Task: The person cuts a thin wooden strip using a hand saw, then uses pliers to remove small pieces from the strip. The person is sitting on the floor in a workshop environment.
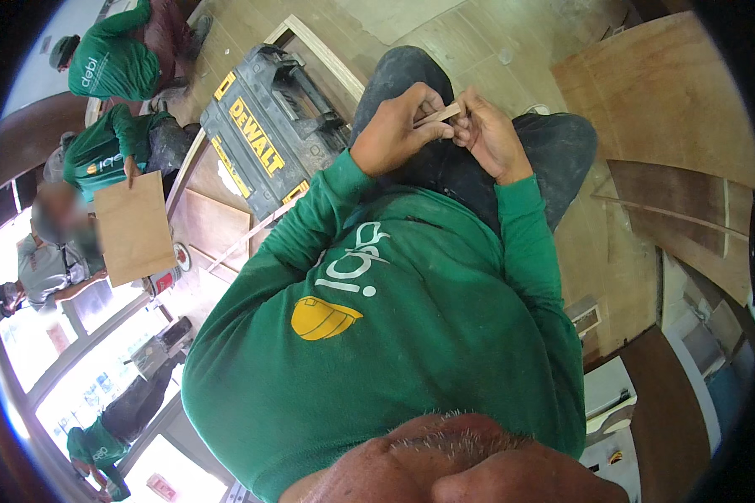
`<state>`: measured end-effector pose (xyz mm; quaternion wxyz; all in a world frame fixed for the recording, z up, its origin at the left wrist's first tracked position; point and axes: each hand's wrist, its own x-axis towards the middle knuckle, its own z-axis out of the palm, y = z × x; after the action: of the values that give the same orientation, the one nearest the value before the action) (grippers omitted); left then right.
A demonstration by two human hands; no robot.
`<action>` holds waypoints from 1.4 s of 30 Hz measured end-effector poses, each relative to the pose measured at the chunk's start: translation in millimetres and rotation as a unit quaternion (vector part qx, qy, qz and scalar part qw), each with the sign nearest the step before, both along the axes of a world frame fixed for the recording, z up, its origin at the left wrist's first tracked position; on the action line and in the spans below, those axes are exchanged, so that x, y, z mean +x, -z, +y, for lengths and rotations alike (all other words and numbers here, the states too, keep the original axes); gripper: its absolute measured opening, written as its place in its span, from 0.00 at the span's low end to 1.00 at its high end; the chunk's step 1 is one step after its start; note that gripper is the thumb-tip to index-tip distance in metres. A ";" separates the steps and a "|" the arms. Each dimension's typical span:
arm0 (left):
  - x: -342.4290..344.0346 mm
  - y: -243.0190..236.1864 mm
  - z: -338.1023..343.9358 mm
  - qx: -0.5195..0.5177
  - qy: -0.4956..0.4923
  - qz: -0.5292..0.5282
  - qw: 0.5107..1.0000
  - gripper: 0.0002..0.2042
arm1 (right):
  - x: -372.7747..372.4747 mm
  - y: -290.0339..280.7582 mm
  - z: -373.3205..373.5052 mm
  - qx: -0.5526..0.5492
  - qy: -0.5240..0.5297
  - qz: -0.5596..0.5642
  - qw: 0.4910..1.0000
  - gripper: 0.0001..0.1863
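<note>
Above my lap, a short, narrow piece of wood (442,114) is held between my two hands. My left hand (401,130) pinches one end with thumb and fingers. From the other side, the fingers of my right hand (493,138) close on its far end. The strip is pale, and my fingers cover part of it. Dark trousers (403,74) lie behind and below both hands.
A black and yellow tool case (264,134) lies left of my left arm, beside a wooden frame (323,52). Plywood sheets (663,92) stand on the right. At left, a co-worker (109,155) holds a brown board (134,226); several other people work nearby.
</note>
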<state>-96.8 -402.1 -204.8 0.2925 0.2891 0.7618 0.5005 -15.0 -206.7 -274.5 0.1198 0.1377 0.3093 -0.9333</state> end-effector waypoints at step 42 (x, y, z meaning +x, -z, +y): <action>-16.7 59.9 -2.5 0.053 -0.068 0.120 0.989 0.23 | -21.5 -2.0 -9.1 0.637 -0.012 0.115 0.763 0.21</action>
<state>-113.5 -404.6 -264.7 0.1486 0.3094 0.7819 0.5204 -36.5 -215.8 -272.5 -0.0202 0.0706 0.8453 -0.5292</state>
